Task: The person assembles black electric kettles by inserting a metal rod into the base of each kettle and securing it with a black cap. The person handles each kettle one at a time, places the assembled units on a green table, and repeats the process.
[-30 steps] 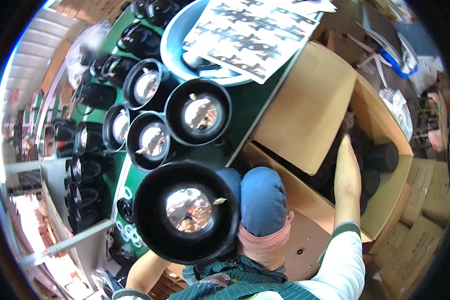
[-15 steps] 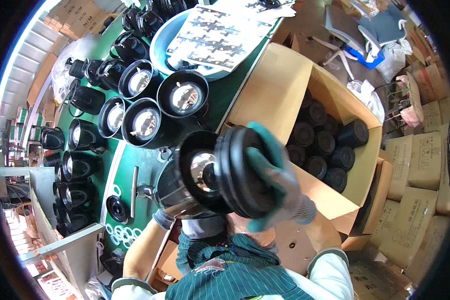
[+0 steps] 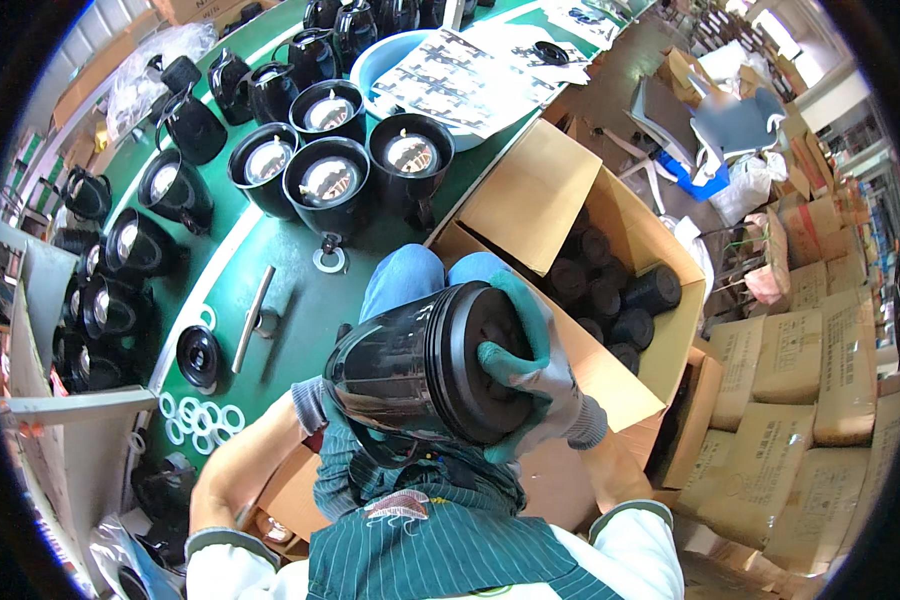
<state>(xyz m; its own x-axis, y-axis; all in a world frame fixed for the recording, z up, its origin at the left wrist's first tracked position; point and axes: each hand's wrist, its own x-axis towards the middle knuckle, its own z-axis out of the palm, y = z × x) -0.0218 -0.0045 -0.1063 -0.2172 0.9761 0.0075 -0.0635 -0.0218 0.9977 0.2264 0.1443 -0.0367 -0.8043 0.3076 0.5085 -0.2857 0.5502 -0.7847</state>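
At the left, white rings (image 3: pixel 202 424) are laid out on the green table (image 3: pixel 315 300), with a black disc (image 3: pixel 199 358) and a metal bar (image 3: pixel 254 318) just beyond. The left hand (image 3: pixel 332 407) is mostly hidden by the black pot (image 3: pixel 385 372), so its finger pose cannot be told. The pot is held on its side above the lap, its far-right end covered by a ridged black cap (image 3: pixel 488 358). Across that cap the gloved right hand (image 3: pixel 550 388) is spread, its fingers curled over rim and end face. The pot is judged stiff, moderately light and rather slick, its glossy wall easily scuffed; support is best given beneath the body, while the cap is best gripped by its ridged rim. At the right, dark cylindrical parts (image 3: pixel 653 289) are packed in an open carton (image 3: pixel 662 370).
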